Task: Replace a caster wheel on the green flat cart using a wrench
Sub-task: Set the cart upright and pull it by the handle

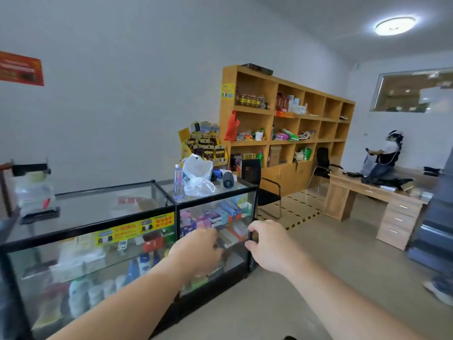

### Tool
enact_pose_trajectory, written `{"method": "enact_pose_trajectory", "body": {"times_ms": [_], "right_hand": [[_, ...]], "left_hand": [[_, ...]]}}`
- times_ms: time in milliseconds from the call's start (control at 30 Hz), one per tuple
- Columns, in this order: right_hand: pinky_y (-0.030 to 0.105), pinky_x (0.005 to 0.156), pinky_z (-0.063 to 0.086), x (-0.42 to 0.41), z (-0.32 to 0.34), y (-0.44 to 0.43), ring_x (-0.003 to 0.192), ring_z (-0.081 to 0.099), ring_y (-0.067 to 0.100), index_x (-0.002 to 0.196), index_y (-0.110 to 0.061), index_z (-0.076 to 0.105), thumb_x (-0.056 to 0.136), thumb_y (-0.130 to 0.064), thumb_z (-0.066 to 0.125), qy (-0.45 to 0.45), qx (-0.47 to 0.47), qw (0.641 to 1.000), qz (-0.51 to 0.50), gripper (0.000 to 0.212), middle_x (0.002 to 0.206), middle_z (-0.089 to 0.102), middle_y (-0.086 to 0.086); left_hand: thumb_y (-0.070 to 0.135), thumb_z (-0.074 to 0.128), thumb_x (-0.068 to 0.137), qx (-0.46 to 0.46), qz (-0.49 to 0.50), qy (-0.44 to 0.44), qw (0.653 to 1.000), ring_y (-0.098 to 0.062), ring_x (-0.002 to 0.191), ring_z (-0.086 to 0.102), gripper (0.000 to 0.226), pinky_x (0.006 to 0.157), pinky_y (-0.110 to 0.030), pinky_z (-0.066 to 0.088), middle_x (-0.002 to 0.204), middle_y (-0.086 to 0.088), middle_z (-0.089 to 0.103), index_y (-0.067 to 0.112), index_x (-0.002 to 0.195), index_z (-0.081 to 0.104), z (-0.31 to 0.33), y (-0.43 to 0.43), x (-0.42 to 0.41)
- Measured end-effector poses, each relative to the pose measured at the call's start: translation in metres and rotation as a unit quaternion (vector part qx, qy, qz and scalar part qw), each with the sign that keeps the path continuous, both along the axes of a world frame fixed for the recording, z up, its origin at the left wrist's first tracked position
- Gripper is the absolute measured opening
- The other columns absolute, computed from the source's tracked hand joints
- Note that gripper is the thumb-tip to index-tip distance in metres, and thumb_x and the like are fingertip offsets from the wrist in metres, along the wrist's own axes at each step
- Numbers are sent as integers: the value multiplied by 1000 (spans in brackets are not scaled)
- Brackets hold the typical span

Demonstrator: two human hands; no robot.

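Neither the green flat cart, a caster wheel nor a wrench is in view. Both my arms stretch forward at chest height in front of a glass display counter (213, 196). My right hand (269, 246) pinches a small black object (250, 235) between thumb and fingers; the blur hides what it is. My left hand (198, 251) shows its back to me a little to the left, with its fingers bent away from the camera. Whether it holds anything is hidden.
The counter, full of boxed goods, carries a water bottle (178, 182) and a white plastic bag (197, 175). A wooden shelf unit (289, 114) lines the back wall, with black chairs (266, 190) below. A wooden desk (372, 197) and another person (387, 155) are at right. Bare floor lies ahead.
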State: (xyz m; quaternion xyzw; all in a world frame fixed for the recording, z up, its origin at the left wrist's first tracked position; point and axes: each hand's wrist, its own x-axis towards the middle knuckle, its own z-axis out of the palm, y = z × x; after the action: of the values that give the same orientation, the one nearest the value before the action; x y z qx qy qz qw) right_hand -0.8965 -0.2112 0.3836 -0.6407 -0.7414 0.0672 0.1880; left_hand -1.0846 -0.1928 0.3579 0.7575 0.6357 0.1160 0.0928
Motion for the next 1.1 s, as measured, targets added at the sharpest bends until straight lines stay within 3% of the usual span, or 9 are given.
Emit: {"method": "enact_pose_trajectory", "body": {"times_ms": [233, 467, 600, 667, 800, 1100], "right_hand": [[35, 95, 49, -148, 11, 118, 119, 56, 19, 136, -33, 51, 99, -42, 55, -12, -17, 998, 64, 39, 134, 53, -6], [29, 88, 46, -209, 29, 184, 100, 50, 8, 142, -29, 49, 100, -39, 54, -1, 3, 994, 112, 44, 130, 53, -7], [32, 89, 46, -203, 34, 201, 118, 56, 17, 143, -27, 49, 101, -38, 53, -1, 0, 994, 114, 44, 139, 51, -4], [33, 88, 48, -195, 36, 212, 118, 57, 20, 140, -27, 52, 100, -38, 54, -3, -1, 994, 110, 42, 138, 51, -3], [39, 90, 53, -166, 40, 247, 111, 59, 22, 130, -25, 58, 98, -38, 55, -5, 1, 995, 100, 34, 129, 56, 0], [34, 91, 53, -60, 67, 368, 113, 60, 22, 137, -27, 54, 98, -36, 55, -51, 31, 994, 91, 40, 130, 55, 2]], "left_hand": [[34, 46, 99, 6, 85, 0, 996, -28, 111, 64, 34, 87, -40, 56, 128, -3, 61, 21, 129, 57, 17, 90, -156], [38, 48, 102, 27, 131, 23, 991, -24, 113, 64, 37, 94, -40, 55, 131, 0, 60, 22, 135, 55, 31, 135, -224], [37, 50, 100, 29, 133, 24, 990, -22, 100, 64, 26, 89, -42, 58, 118, 2, 60, 24, 122, 58, 38, 154, -215], [34, 50, 99, 28, 127, 23, 991, -23, 99, 64, 24, 88, -44, 58, 116, 2, 60, 23, 119, 57, 43, 167, -204], [33, 48, 100, 35, 109, 35, 993, -27, 108, 63, 31, 90, -40, 55, 124, -2, 60, 19, 126, 56, 55, 203, -166], [39, 48, 103, 56, 77, 42, 995, -26, 120, 60, 40, 98, -42, 53, 137, 0, 58, 21, 138, 51, 77, 333, -55]]}}
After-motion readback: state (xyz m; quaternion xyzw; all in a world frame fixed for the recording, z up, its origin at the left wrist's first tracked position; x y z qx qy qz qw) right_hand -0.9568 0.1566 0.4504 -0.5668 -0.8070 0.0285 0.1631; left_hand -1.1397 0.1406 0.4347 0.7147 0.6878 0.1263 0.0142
